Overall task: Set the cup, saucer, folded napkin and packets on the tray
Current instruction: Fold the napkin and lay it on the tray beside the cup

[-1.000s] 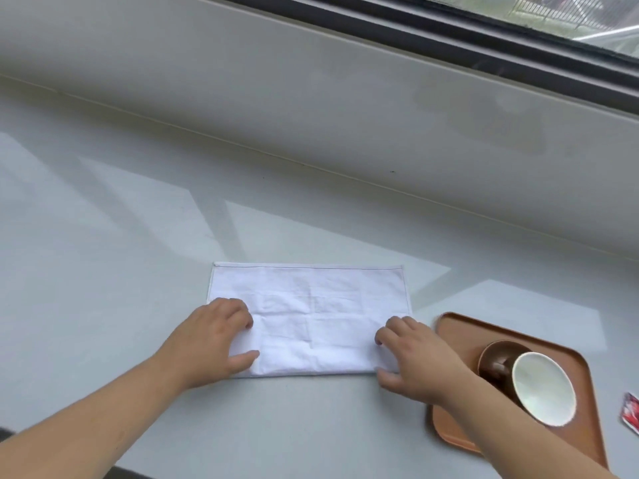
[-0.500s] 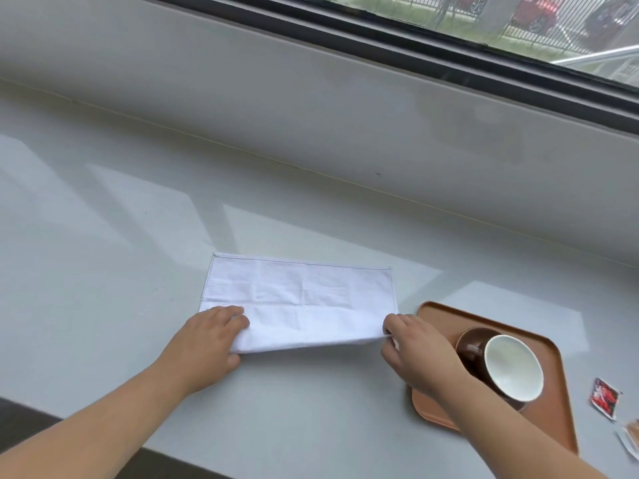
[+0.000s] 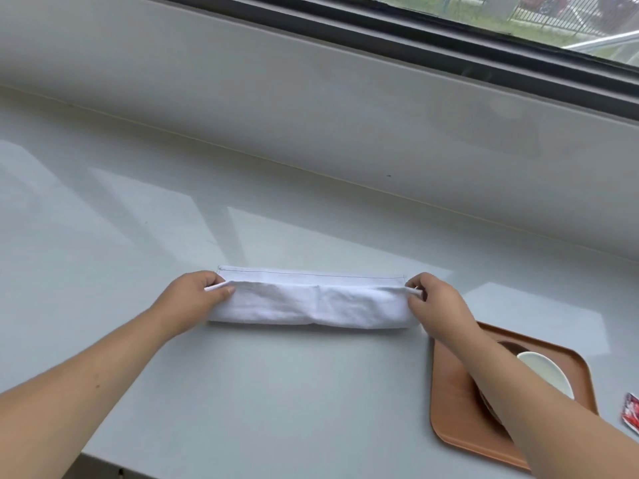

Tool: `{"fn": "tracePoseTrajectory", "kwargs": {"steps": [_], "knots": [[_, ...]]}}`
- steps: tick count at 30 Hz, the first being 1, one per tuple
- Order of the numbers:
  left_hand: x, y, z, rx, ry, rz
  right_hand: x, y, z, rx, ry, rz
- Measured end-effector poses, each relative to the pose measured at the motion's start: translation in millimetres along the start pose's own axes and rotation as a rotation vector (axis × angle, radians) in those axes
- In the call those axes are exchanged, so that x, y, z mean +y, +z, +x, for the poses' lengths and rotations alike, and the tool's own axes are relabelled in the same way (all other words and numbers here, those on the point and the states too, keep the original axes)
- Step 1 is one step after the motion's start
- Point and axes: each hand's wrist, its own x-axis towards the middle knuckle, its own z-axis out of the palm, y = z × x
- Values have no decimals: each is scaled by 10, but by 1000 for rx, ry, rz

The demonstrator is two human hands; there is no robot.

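A white cloth napkin (image 3: 311, 302) lies on the grey counter, its near half lifted and folded toward the far edge. My left hand (image 3: 193, 299) pinches the napkin's left near corner. My right hand (image 3: 439, 305) pinches its right near corner. At the right sits a brown tray (image 3: 453, 402) bearing a white cup (image 3: 544, 373) on a dark saucer (image 3: 511, 348), both partly hidden by my right forearm. A red packet (image 3: 631, 414) lies on the counter right of the tray, cut by the frame edge.
The grey counter (image 3: 276, 392) runs back to a low wall under a window (image 3: 518, 15). Its front edge shows at the lower left.
Both hands have lifted the napkin's near edge and carried it away from me over the far half. The view has shifted, so the tray sits lower right.
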Motion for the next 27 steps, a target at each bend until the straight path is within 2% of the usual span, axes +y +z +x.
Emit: {"fn": "tracePoseTrajectory", "kwargs": {"steps": [3,6,12,19,23,27], "knots": [[9,1,176,6,-18,35,-5,33,278,1,108,124],[47,0,294,31,-15,74,1,79,470,13,150,148],[73,-2,461,84,-12,216,0,201,681,18,189,120],[11,21,581,132,-21,287,-44,314,668,52,242,-40],[-35,32,620,120,-29,305,-109,342,573,177,188,-149],[-37,24,640,127,12,328,-137,363,464,197,109,-197]]}}
